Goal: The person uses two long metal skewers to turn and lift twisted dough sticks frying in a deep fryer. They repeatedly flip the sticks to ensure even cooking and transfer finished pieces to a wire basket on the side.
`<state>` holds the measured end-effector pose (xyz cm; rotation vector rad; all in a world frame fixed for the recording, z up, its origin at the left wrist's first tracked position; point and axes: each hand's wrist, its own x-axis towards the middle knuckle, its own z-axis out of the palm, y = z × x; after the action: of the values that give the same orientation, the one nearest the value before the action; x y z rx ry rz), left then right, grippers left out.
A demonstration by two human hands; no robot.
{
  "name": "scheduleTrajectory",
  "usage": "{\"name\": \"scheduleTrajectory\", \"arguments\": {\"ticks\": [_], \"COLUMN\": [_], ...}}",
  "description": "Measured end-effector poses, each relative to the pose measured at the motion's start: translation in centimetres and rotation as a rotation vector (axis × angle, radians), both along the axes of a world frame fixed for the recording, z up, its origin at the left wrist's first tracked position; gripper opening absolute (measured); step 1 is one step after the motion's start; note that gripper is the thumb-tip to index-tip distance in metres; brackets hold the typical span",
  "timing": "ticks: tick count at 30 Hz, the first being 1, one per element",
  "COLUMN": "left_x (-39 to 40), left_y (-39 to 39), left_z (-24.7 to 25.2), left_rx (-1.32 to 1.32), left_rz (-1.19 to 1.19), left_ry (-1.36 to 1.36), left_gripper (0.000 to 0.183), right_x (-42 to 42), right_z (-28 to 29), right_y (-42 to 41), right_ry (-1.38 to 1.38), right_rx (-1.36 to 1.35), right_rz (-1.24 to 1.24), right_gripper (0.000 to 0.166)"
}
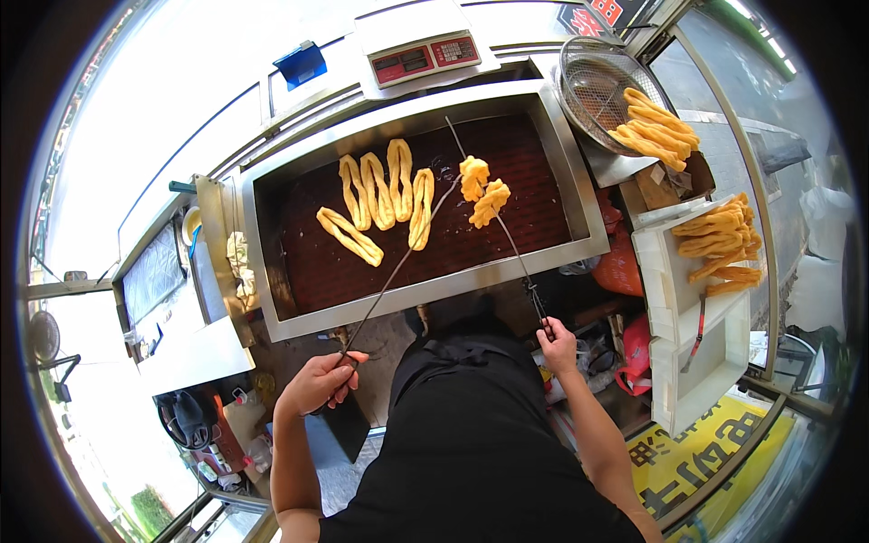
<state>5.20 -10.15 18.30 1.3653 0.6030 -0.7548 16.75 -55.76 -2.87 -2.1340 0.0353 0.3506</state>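
My left hand (324, 381) grips the near end of a long thin metal rod (387, 285), which slants up to the right across the oil. My right hand (558, 343) is closed on a second metal rod (514, 251). Two short, crinkled golden dough pieces (474, 178) are at the rods in the right half of the steel fryer (434, 284). Several long looped dough pieces (400, 178) float in the dark oil to the left. The left rod passes over the rightmost loop (421, 210). How the rods touch the short pieces is unclear.
A wire basket (597, 81) with fried dough sticks (655, 129) stands at the back right. White trays (662, 271) at the right hold more sticks (719, 237) and red-handled tongs (694, 336). Behind the fryer sits a scale (426, 60); a metal panel (220, 251) borders its left.
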Motion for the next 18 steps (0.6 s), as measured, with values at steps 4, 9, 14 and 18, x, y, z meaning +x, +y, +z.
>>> {"name": "scheduleTrajectory", "arguments": {"ticks": [4, 9, 14, 18], "left_x": [-1.4, -2.5, -2.8, -3.2], "left_y": [-1.3, -2.9, -1.7, -1.5], "left_z": [0.5, -0.8, -7.8, -12.7], "left_rx": [0.304, 0.376, 0.622, 0.807], "left_rz": [-0.115, 0.180, 0.060, -0.127], "left_ry": [-0.121, -0.240, -0.271, -0.200], "left_gripper": [0.033, 0.034, 0.031, 0.028], "right_x": [0.4, 0.3, 0.2, 0.2], "right_z": [-0.4, -1.4, -1.2, -0.7], "right_y": [1.3, 1.8, 2.3, 2.4], "right_ry": [0.014, 0.044, 0.073, 0.058], "right_rx": [0.048, 0.115, 0.129, 0.129], "right_rz": [-0.032, -0.072, -0.076, -0.078], "right_gripper": [0.026, 0.024, 0.023, 0.023]}}
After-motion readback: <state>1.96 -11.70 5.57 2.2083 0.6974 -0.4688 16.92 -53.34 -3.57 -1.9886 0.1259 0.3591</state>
